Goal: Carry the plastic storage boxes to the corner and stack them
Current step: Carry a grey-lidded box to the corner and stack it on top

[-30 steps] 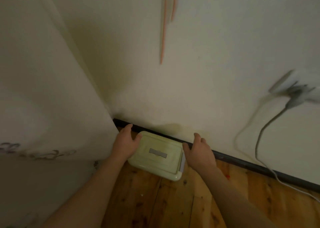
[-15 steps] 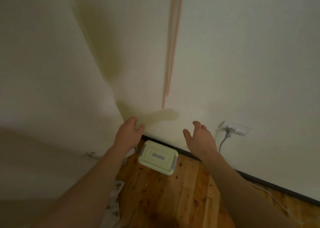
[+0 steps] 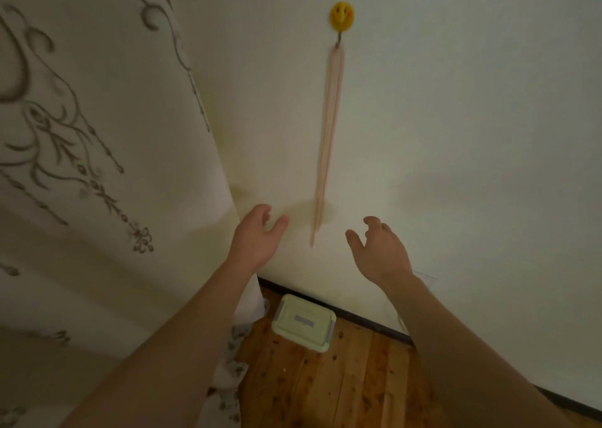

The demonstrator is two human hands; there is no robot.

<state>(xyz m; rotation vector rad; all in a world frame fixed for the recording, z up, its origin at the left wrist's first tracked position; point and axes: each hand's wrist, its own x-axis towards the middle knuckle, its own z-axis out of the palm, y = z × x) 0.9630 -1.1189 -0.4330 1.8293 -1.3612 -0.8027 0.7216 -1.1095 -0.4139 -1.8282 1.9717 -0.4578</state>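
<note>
A pale green plastic storage box (image 3: 304, 322) with grey side clips and a grey label on its lid sits on the wooden floor in the corner, against the dark baseboard. My left hand (image 3: 257, 237) is raised well above it, fingers loosely curled, holding nothing. To the right, my right hand (image 3: 379, 252) is at about the same height, fingers also relaxed and empty. Both hands are apart from the box.
A patterned cream curtain (image 3: 81, 167) hangs on the left down to the floor. A yellow smiley hook (image 3: 341, 17) on the wall holds a pink cord (image 3: 329, 141). The dark baseboard (image 3: 368, 322) runs along the wall above the wooden floor (image 3: 325, 382).
Both hands let go of the box's sides and rose away from it. The view pulled back and up, so the box now looks smaller and lower.
</note>
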